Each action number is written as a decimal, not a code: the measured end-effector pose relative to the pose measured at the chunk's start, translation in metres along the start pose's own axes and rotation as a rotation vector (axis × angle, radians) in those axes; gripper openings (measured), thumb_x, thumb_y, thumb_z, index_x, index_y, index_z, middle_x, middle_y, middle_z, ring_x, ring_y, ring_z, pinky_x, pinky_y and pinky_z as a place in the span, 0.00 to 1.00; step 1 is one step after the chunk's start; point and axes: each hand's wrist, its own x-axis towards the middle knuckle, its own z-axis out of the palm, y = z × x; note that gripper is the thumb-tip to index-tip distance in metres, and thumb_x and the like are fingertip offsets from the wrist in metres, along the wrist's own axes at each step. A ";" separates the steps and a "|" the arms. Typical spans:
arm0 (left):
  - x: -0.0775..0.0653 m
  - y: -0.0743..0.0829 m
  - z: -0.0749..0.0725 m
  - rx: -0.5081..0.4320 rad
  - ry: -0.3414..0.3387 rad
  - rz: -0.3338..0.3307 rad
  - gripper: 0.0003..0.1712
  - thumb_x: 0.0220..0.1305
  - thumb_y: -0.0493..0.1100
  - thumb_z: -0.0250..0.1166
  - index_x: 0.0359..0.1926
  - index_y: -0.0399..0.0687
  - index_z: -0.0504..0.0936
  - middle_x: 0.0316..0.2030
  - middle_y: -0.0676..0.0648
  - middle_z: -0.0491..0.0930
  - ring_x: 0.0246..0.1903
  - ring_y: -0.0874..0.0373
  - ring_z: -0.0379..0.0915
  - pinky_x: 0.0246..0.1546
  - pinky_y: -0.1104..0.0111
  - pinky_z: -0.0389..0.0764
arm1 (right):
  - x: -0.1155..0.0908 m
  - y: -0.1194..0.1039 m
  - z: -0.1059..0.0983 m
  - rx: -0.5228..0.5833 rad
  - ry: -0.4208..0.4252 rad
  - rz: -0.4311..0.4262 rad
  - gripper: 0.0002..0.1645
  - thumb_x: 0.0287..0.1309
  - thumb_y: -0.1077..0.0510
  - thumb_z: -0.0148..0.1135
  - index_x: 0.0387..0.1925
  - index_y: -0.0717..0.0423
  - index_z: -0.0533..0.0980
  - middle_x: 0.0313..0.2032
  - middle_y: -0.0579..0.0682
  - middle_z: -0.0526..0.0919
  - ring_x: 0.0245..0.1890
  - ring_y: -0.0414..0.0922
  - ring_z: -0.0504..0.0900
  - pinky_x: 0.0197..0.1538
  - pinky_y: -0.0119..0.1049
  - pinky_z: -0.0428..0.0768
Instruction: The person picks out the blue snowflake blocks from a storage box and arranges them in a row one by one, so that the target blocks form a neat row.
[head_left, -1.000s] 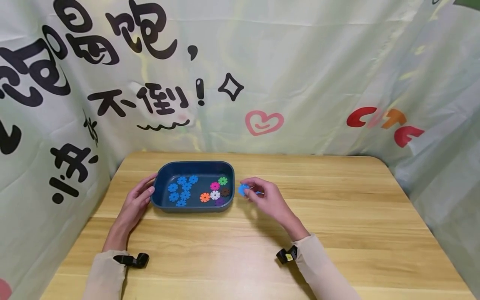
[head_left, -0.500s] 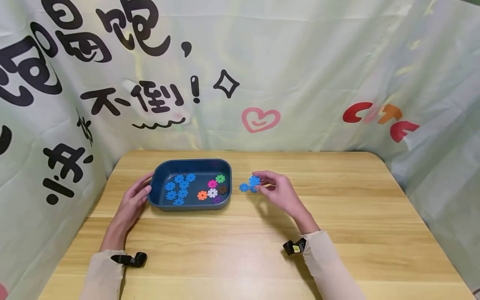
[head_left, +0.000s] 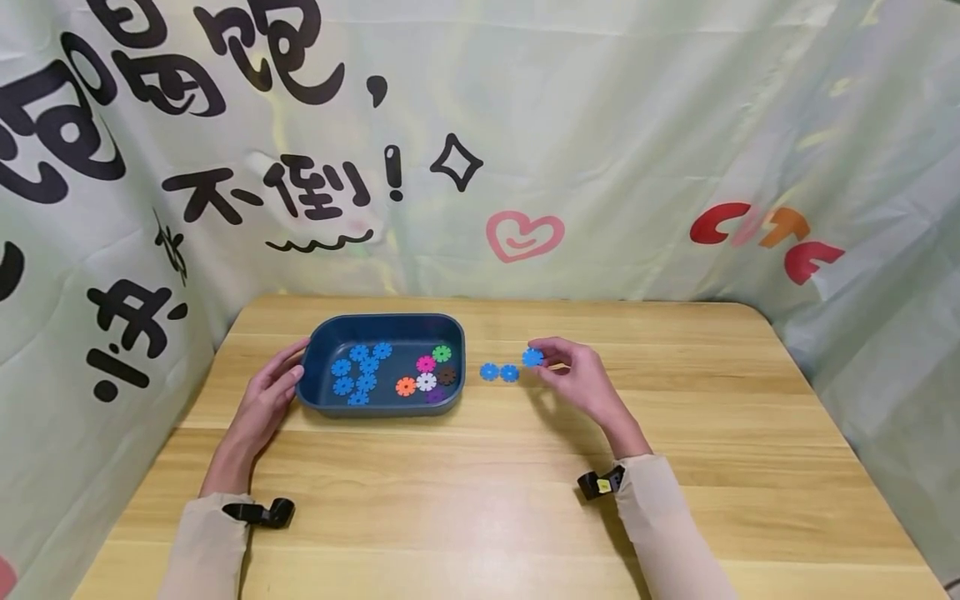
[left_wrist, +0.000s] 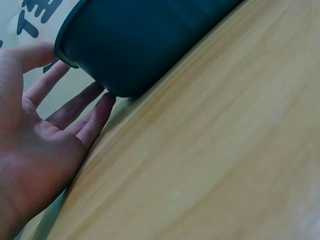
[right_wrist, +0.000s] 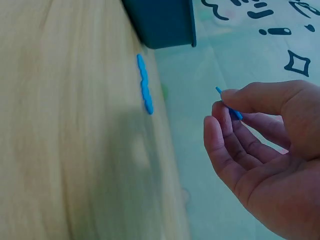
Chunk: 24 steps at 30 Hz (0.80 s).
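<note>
My right hand (head_left: 576, 377) pinches a blue notched disc (head_left: 532, 357) between thumb and fingers, raised over the table right of the tray; the right wrist view shows it edge-on as a thin blue sliver (right_wrist: 236, 114). Just left of it, two more blue discs (head_left: 489, 372) lie side by side on the wood. At the left end of the dark blue tray (head_left: 390, 411), my left hand (head_left: 270, 398) rests with extended fingers against the wall and rim, as its wrist view also shows. The tray holds several blue discs (head_left: 358, 353) on its left side.
Toward the tray's right end lie single discs in other colours: orange (head_left: 406, 386), white (head_left: 426, 382), pink (head_left: 426, 363), green (head_left: 442, 354), brown (head_left: 446, 376) and purple (head_left: 436, 397). A printed curtain (head_left: 600, 150) hangs behind the wooden table (head_left: 450, 508).
My right hand has moved right, leaving two blue discs on the table beside the tray and keeping one in its fingers. The left hand stays at the tray.
</note>
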 end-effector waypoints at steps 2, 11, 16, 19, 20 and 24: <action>0.000 0.000 0.000 0.000 0.000 0.000 0.30 0.80 0.44 0.54 0.78 0.46 0.62 0.72 0.41 0.61 0.65 0.59 0.64 0.58 0.77 0.73 | 0.000 0.003 -0.001 -0.020 -0.005 0.007 0.21 0.60 0.73 0.68 0.56 0.68 0.80 0.44 0.61 0.86 0.42 0.53 0.83 0.47 0.39 0.85; 0.000 0.001 0.001 0.013 -0.002 -0.007 0.30 0.80 0.44 0.54 0.79 0.47 0.62 0.74 0.40 0.59 0.66 0.59 0.63 0.59 0.78 0.72 | 0.001 0.018 0.003 -0.118 -0.048 0.082 0.19 0.60 0.71 0.69 0.53 0.66 0.81 0.40 0.57 0.85 0.38 0.49 0.81 0.42 0.37 0.84; 0.000 0.001 0.001 0.026 -0.004 -0.010 0.30 0.80 0.45 0.54 0.79 0.48 0.62 0.74 0.39 0.59 0.66 0.59 0.63 0.58 0.78 0.73 | 0.001 0.025 0.006 -0.134 -0.091 0.157 0.20 0.61 0.70 0.69 0.55 0.64 0.81 0.39 0.55 0.83 0.37 0.48 0.79 0.35 0.32 0.79; -0.002 0.002 0.001 0.040 -0.001 -0.016 0.30 0.80 0.45 0.53 0.79 0.49 0.62 0.74 0.38 0.58 0.65 0.59 0.64 0.58 0.78 0.73 | 0.001 0.027 0.007 -0.156 -0.097 0.155 0.20 0.62 0.70 0.68 0.56 0.64 0.81 0.38 0.54 0.82 0.37 0.48 0.78 0.33 0.32 0.77; -0.002 0.002 0.001 0.045 0.001 -0.018 0.30 0.80 0.45 0.53 0.79 0.49 0.62 0.74 0.38 0.58 0.65 0.59 0.64 0.58 0.79 0.72 | 0.001 0.027 0.007 -0.169 -0.098 0.149 0.19 0.62 0.69 0.68 0.55 0.64 0.81 0.38 0.54 0.82 0.37 0.48 0.78 0.33 0.32 0.77; -0.003 0.004 0.001 0.053 0.001 -0.031 0.31 0.80 0.46 0.53 0.79 0.51 0.62 0.75 0.37 0.56 0.66 0.59 0.63 0.57 0.79 0.72 | 0.002 0.028 0.009 -0.225 -0.097 0.119 0.17 0.62 0.67 0.70 0.53 0.63 0.82 0.38 0.53 0.83 0.36 0.47 0.78 0.37 0.36 0.79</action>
